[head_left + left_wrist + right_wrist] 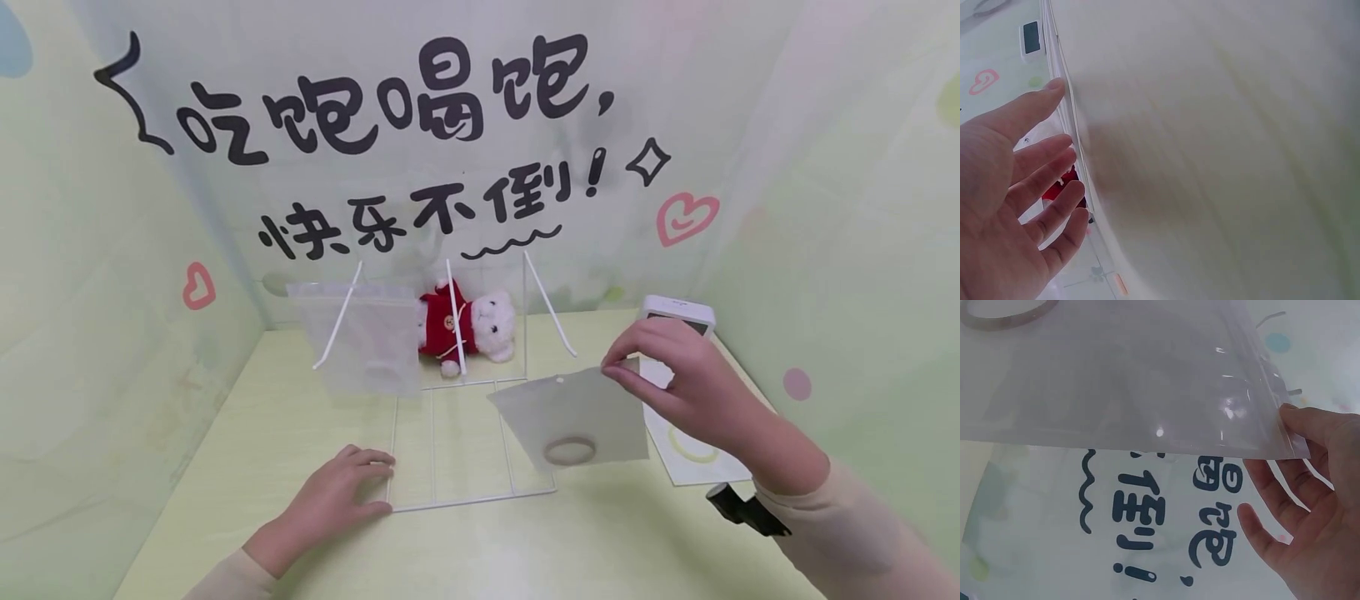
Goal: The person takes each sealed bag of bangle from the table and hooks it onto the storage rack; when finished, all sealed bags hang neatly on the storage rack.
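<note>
Right sleeve [862,529]: near the sheet [696,472]; brushing could drag it.
Right hand [686,379]: fingers pinching one corner of the bag [588,417]; slackening could drop it.
Bag: tilted, by the right side of the rack [472,501]; swinging might snag a prong [551,305].
Left hand [337,487]: fingers apart, at rack's left edge; pushing could skid it.

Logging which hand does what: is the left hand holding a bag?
No, the left hand rests at the left side of the rack, while the right hand pinches a bag near its corner.
</note>
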The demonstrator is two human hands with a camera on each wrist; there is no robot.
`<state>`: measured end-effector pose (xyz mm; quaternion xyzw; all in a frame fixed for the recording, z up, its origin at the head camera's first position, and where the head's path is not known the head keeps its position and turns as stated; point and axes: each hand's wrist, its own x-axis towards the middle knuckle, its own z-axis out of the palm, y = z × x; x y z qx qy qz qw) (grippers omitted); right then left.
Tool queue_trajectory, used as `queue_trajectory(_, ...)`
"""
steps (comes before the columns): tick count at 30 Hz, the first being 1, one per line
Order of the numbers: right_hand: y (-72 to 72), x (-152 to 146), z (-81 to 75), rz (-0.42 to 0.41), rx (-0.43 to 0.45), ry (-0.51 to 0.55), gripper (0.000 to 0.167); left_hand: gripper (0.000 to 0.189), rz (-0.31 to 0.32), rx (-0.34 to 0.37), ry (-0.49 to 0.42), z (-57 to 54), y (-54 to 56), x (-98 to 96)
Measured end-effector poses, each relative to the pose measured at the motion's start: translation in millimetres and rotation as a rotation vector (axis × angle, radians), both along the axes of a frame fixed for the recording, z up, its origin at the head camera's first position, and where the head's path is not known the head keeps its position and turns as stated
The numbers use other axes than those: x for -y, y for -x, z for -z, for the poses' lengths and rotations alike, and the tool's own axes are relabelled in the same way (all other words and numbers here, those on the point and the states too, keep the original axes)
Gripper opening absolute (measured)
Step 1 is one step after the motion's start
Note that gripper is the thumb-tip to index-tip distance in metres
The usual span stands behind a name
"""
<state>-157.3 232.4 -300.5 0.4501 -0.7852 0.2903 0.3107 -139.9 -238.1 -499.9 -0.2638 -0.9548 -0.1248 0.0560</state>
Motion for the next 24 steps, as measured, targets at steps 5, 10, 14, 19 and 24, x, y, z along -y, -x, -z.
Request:
queue_trajectory(5, -9.6, 12.2, -13.2, -0.035, -0.049, 0.014, 0.018, 0.046, -0.002, 0.001, 0.006, -0.7, -0.1, -0.5)
queue_trajectory(10, -18.6, 20.7, -24.0, -0.044, -0.088, 0.021, 0.006, 0.047, -0.006, 0.001, 0.008, 0.9, 0.5, 0.1)
queue_trajectory(14, -24.8, 29.3, -32.0, -0.049, -0.117, 0.04, 0.01, 0.047, -0.003, -0.006, 0.002, 2.2, 0.9, 0.3)
queue_trajectory(19, -28.7, 41.2, -39.2, -0.061, -0.121, 0.034, 0.004, 0.046, -0.001, -0.019, -0.004, 2.2, -0.3, -0.3)
queue_trajectory(24, -28.4, 55.5, -41.0, -0.072, -0.098, 0.015, 0.012, 0.046, -0.014, -0.011, -0.006, 0.9, -2.5, -0.8)
